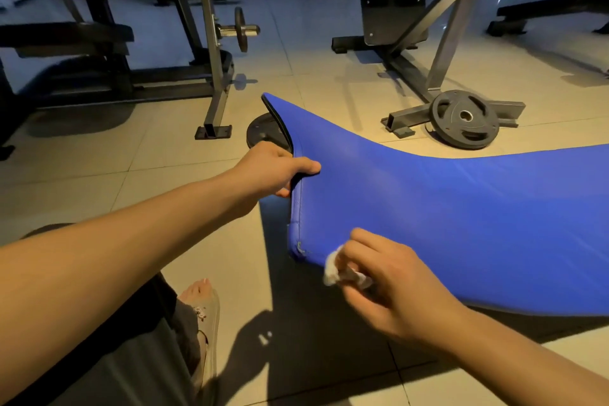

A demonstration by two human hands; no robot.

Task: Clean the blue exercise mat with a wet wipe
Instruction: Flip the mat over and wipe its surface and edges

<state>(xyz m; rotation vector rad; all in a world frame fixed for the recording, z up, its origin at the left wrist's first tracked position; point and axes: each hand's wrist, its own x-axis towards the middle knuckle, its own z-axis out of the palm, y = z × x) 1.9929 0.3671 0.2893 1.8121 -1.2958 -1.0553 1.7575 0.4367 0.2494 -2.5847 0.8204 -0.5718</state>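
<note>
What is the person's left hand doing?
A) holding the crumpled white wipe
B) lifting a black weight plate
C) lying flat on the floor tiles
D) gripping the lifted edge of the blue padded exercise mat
D: the left hand grips the blue padded exercise mat by its edge, thumb on top; the right hand holds the crumpled white wipe.

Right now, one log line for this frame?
blue mat: one end lifted | left hand: grips mat edge | right hand: holds wet wipe at near corner
</note>
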